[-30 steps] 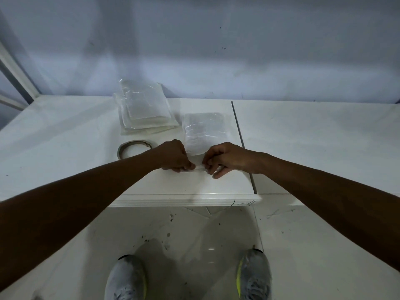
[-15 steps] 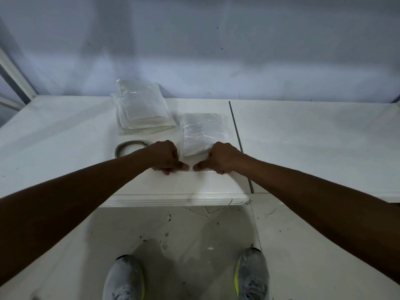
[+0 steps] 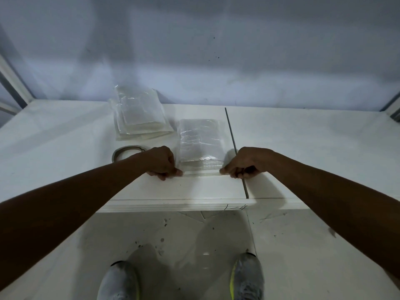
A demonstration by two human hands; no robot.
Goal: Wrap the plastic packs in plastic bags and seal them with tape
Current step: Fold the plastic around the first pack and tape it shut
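Note:
A clear plastic bag with a pack inside (image 3: 200,142) lies flat on the white table (image 3: 65,148). My left hand (image 3: 161,162) pinches the bag's near-left corner and my right hand (image 3: 244,163) pinches its near-right corner, so the open edge is stretched straight between them. A roll of tape (image 3: 125,151) lies on the table just left of my left wrist, partly hidden by it. A stack of clear plastic packs and bags (image 3: 139,115) sits farther back on the left.
A dark seam (image 3: 232,139) divides the tabletop just right of the bag. The table's front edge (image 3: 177,205) is close below my hands. A grey wall rises behind the table. My two shoes show on the tiled floor below.
My hands have slid apart along the bag's near edge, from touching at its middle to its two corners. The bag, roll and stack stay where they were.

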